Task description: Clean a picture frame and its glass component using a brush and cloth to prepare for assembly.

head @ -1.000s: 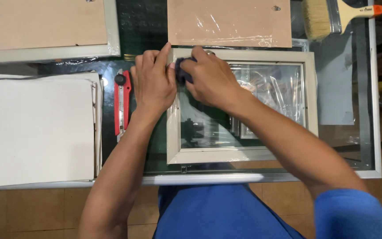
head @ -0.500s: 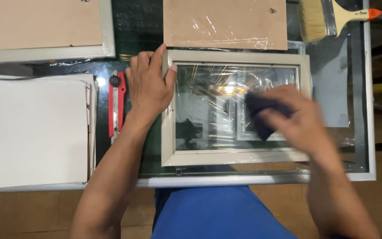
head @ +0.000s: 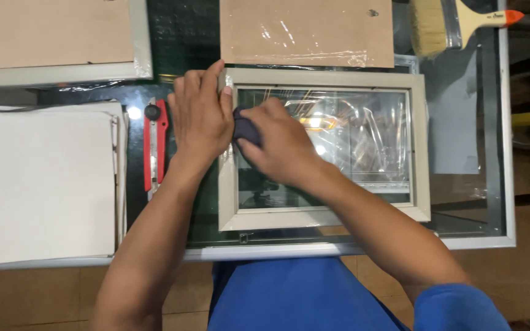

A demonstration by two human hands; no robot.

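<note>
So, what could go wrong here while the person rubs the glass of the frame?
1. The right hand presses a dark cloth on the glass pane; hard pressure might crack it.
2. The left hand rests on the picture frame only at one corner, so it could slide.
3. The red utility knife lies close to the left wrist.

The right hand [head: 280,147] covers most of the dark cloth [head: 245,127], so only a corner shows; the left hand [head: 200,116] hides the upper left edge of the picture frame [head: 421,153]; glare blurs what lies under the glass [head: 351,141]; the paintbrush [head: 461,21] and brown board [head: 308,30] are cut off at the top.
</note>
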